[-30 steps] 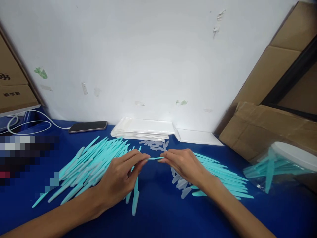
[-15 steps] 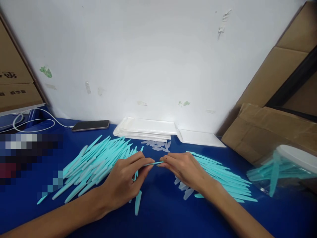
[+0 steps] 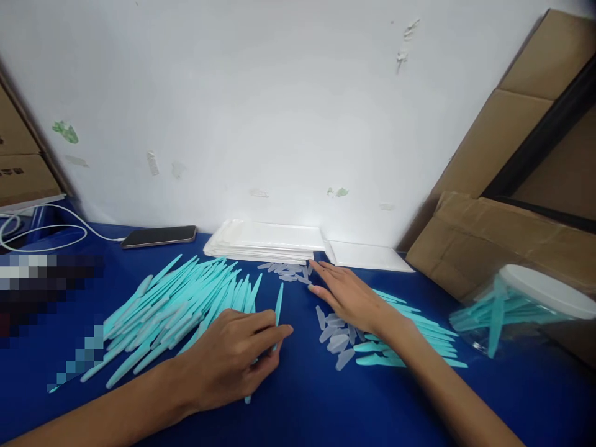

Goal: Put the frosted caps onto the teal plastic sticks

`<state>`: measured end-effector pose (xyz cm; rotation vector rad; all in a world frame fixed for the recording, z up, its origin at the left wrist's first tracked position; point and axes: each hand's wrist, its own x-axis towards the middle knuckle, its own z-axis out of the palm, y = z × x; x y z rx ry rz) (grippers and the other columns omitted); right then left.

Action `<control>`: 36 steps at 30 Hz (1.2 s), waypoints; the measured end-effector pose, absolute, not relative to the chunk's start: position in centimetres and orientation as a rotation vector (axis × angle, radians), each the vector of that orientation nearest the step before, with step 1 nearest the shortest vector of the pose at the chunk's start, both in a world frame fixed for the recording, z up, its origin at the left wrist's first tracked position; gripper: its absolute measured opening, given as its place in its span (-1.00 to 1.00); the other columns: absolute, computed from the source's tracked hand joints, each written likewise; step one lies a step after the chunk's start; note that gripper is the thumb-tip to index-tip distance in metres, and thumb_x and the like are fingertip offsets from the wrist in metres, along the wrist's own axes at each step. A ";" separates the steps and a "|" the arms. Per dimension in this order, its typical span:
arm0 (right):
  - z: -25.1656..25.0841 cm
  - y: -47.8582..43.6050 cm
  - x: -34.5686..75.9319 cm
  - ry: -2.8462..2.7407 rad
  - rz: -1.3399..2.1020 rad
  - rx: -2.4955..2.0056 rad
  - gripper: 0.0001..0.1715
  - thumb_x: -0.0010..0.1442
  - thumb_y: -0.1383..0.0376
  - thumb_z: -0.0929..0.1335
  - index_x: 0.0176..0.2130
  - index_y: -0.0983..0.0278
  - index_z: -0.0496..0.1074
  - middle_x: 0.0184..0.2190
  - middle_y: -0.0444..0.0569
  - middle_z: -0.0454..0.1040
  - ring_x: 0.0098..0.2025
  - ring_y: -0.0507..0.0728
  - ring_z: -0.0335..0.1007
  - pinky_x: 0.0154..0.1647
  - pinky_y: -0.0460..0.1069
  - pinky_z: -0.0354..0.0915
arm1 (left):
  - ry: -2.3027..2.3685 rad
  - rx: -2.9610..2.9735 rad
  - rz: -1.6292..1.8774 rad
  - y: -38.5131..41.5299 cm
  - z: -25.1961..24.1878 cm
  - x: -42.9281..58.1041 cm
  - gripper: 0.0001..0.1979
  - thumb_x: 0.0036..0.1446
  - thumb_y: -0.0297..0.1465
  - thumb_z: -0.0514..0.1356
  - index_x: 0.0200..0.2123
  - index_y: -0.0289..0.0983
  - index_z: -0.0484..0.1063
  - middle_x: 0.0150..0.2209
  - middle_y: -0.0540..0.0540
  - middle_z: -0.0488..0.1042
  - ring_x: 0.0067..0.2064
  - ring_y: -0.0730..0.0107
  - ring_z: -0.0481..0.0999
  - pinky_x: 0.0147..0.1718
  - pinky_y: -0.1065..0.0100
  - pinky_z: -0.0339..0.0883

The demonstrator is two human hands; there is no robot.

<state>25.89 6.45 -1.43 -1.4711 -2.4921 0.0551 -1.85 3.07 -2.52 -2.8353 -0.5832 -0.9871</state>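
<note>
My left hand (image 3: 242, 351) is closed around a teal eyebrow razor (image 3: 279, 298), whose slim handle end points up past the fingers. Its lower part is mostly hidden by the hand. On the left, beside that hand, spreads a heap of teal razors (image 3: 186, 298), several with frosted covers. My right hand (image 3: 347, 295) is stretched out, fingers apart, its tips at the edge of a small pile of translucent blade covers (image 3: 286, 272). More translucent covers (image 3: 338, 338) lie below the right hand. Partly under the right forearm is a row of teal razors (image 3: 433, 335).
White padded envelopes (image 3: 265, 239) lie against the wall. A phone (image 3: 158, 236) with a white cable is at the back left. To the right, a clear jar (image 3: 479, 323) of teal razors lies tipped before a cardboard box (image 3: 456, 248). The tabletop (image 3: 307, 403) is blue.
My hands have parted from the razor they both held at the centre. The left has come lower with a razor upright in it; the right has opened and reached towards the back covers.
</note>
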 end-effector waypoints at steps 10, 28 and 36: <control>-0.1 6.4 25.5 -2.503 -0.045 -1.338 -0.48 0.48 0.22 0.12 0.36 0.18 0.15 0.13 0.04 0.49 0.16 0.22 0.38 0.19 0.24 0.27 | -0.528 -3.007 -0.755 1.6 -1.6 -1.5 -0.86 0.32 -0.37 0.14 -0.20 -0.26 0.48 -0.48 0.01 0.39 -0.50 0.44 0.39 -0.53 0.37 0.18; -0.4 9.3 35.3 -2.297 0.199 -2.016 -0.87 0.19 0.22 0.41 -0.25 0.20 0.55 -0.33 -0.07 0.58 -0.28 0.14 0.48 -0.32 -0.04 0.24 | -0.742 -3.356 -0.413 1.4 -0.4 -1.4 -0.83 0.23 -0.45 0.15 -0.10 -0.19 0.40 -0.15 -0.07 0.39 -0.13 0.25 0.35 -0.06 0.18 0.30; 0.2 8.5 33.1 -2.324 0.025 -1.970 -0.86 0.35 0.29 0.25 -0.20 0.22 0.39 -0.36 -0.03 0.52 -0.37 0.15 0.38 -0.44 -0.03 0.03 | -0.730 -3.226 -0.457 2.0 -0.8 -1.4 -0.82 0.25 -0.52 0.07 -0.15 -0.19 0.40 -0.34 -0.03 0.40 -0.25 0.28 0.35 -0.10 0.20 0.24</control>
